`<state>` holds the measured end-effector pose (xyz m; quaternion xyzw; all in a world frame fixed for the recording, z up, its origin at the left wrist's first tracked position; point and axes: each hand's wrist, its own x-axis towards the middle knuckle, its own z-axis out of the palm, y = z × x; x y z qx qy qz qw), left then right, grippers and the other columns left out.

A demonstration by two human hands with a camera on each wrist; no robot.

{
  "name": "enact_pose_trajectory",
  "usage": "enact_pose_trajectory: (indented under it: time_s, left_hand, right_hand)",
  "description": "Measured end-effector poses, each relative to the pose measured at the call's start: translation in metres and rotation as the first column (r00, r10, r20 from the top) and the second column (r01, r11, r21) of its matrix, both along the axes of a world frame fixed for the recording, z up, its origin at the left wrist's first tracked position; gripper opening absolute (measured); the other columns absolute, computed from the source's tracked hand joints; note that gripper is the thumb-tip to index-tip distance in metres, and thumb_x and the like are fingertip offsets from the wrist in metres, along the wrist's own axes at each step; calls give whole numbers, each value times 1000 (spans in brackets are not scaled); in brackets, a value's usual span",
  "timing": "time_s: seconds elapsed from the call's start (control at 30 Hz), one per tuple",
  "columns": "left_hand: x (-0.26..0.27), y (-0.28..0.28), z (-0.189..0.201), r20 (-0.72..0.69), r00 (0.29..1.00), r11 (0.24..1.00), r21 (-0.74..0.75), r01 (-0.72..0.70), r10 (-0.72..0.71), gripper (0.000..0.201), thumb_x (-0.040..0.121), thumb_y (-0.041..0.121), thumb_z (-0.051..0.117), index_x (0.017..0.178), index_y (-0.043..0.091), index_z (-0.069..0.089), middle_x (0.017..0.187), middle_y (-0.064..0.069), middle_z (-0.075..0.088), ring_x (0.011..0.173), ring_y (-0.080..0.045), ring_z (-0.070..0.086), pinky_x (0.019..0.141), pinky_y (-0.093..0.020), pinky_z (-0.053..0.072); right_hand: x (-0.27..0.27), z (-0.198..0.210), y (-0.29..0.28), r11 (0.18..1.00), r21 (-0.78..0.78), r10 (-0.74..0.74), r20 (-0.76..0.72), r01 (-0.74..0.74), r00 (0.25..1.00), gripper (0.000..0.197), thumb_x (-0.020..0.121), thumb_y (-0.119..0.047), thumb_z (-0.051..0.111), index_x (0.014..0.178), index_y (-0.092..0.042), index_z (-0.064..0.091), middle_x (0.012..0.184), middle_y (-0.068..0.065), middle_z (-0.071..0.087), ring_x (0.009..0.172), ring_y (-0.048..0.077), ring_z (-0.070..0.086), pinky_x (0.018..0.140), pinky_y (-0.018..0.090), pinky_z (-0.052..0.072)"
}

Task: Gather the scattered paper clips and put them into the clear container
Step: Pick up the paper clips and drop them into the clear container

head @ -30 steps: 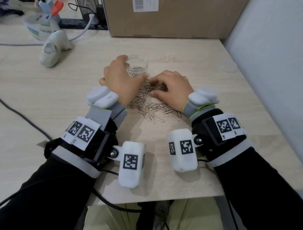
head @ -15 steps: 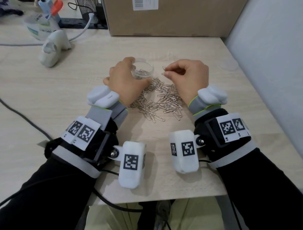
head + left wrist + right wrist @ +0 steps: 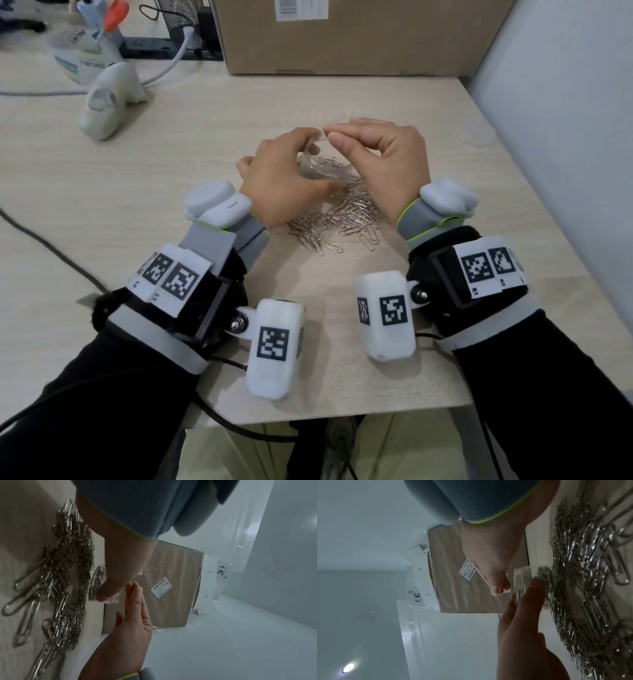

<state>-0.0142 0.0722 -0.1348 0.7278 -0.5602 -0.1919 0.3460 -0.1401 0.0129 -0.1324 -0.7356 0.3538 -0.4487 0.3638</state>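
Many paper clips (image 3: 337, 219) lie heaped on the desk (image 3: 205, 154) under my left hand (image 3: 284, 178), which grips the tilted clear container (image 3: 323, 168), while my right hand (image 3: 380, 154) pinches something tiny over its mouth, so next I should probably let go.

A jar (image 3: 323, 168) was held above the counter (image 3: 205, 144), between the left hand (image 3: 281, 178) and the right hand (image 3: 383, 161). Paper clips (image 3: 337, 222) were heaped just before it, a box (image 3: 359, 41) stood behind, and a scanner (image 3: 106, 99) lay far left.
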Motion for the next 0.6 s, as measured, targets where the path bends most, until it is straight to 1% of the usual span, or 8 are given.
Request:
enact_pose_trajectory:
  time_s: [0.1,0.17,0.23,0.3,0.37,0.43,0.53,0.6]
  left_hand:
    - [3,0,0,-36,994,995,-6,-103,103,86,49,63,63,127,31,49,111,16,60,118,-14,52,104,-45,37]
    - [5,0,3,-82,970,972,-32,-234,230,81,55,53,65,129,27,48,119,10,60,120,-15,51,105,-44,35]
    - [11,-1,5,-109,930,932,-57,-358,351,74,64,44,70,131,25,47,123,6,60,121,-18,50,106,-43,34]
    - [20,-2,4,-110,899,896,-89,-434,424,67,70,40,70,130,23,47,123,5,59,120,-20,50,105,-44,35]
    - [27,-2,2,-111,891,885,-109,-452,441,66,70,42,68,129,23,47,122,5,59,119,-20,51,104,-45,36]
    - [28,-3,1,-113,891,885,-115,-452,440,66,69,44,67,128,23,48,121,5,59,118,-20,51,103,-45,37]
    - [26,-3,0,-116,905,898,-121,-423,410,68,65,47,64,127,23,48,119,4,59,117,-20,52,102,-46,38]
    - [24,-4,-1,-107,912,905,-122,-408,397,69,65,46,65,128,22,48,119,4,59,116,-20,52,102,-46,38]
  right_hand:
    - [0,-2,-1,999,-31,-34,4,35,999,15,83,-25,65,95,-22,74,92,-13,70,100,2,61,95,21,45]
    - [0,-3,-3,997,-41,-61,8,61,998,13,83,-27,66,90,-21,75,87,-11,72,86,-5,62,81,16,47]
    - [0,-5,-4,996,-60,-69,-92,64,993,14,81,-31,66,90,-23,74,85,-13,70,78,-9,58,72,8,39]
    - [2,-9,-5,997,-78,-14,-296,-10,955,27,78,-38,68,102,-25,69,100,-9,69,96,0,57,85,16,40]
    - [6,-13,-3,987,-110,40,-528,-115,848,45,76,-47,67,117,-29,61,121,-6,62,115,17,49,98,35,38]
    - [10,-13,-1,973,-113,73,-685,-204,725,56,76,-53,63,127,-34,51,134,-10,52,124,20,40,99,37,30]
    - [13,-13,-2,962,-99,93,-759,-256,644,52,80,-52,60,128,-35,49,135,-10,51,125,21,38,97,36,28]
    - [14,-14,-5,960,-94,112,-737,-265,666,41,81,-45,61,119,-31,56,122,-4,56,116,23,44,96,38,34]
